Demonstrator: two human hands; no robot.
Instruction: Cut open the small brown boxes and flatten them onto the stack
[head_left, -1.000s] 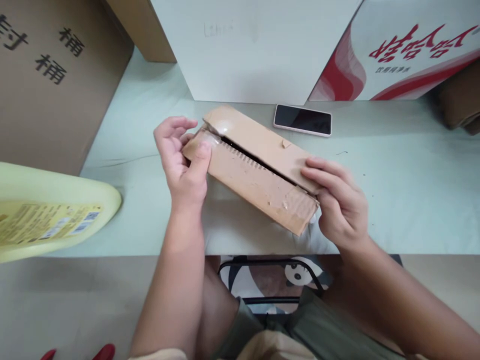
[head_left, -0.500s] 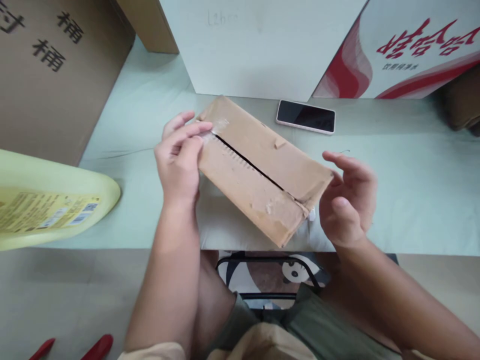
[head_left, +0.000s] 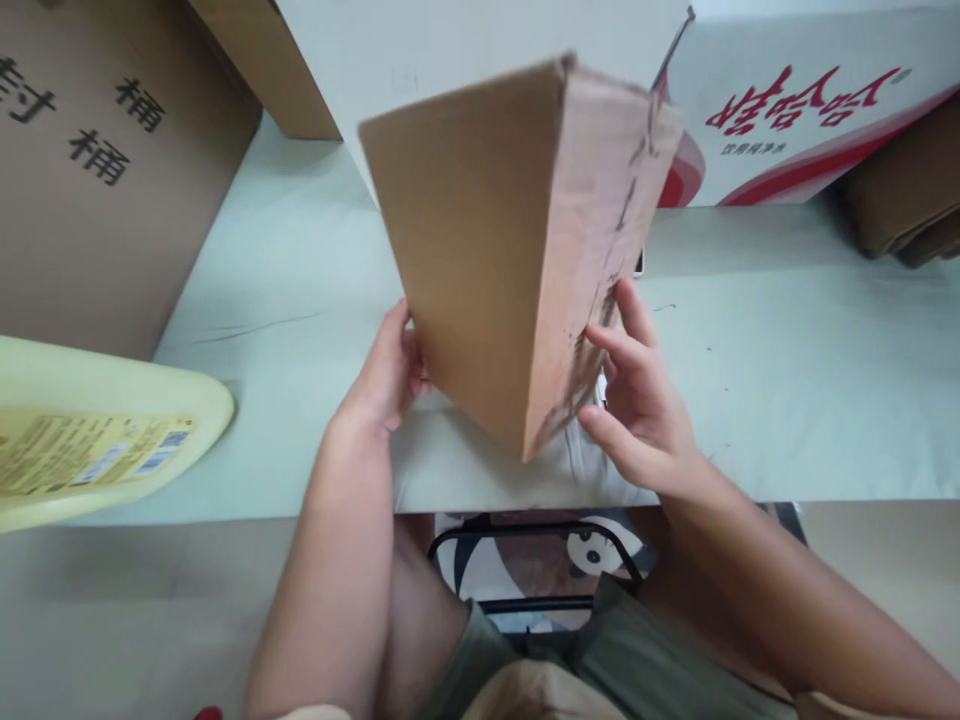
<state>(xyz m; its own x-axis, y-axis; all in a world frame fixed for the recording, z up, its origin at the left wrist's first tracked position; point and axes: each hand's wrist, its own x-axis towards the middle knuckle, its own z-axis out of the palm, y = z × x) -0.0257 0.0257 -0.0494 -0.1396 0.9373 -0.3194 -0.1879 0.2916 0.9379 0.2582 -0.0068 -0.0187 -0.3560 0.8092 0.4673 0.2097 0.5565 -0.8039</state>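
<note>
1) One bare left hand (head_left: 386,375) is clasping the lower left edge of a brown, rectangular cardboard box (head_left: 472,240)
2) The bare right hand (head_left: 645,415), digits apart, is seemingly touching its narrow side (head_left: 592,200)
3) Between them, the box is leaning over a pale green, cloth-covered table (head_left: 787,370)
4) For steadiness, I'm thinking, both palms should be bracing low

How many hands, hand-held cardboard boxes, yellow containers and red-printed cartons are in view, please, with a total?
Hands, left hand and right hand: 2
Hand-held cardboard box: 1
Yellow container: 1
Red-printed carton: 1
Total: 5
</note>
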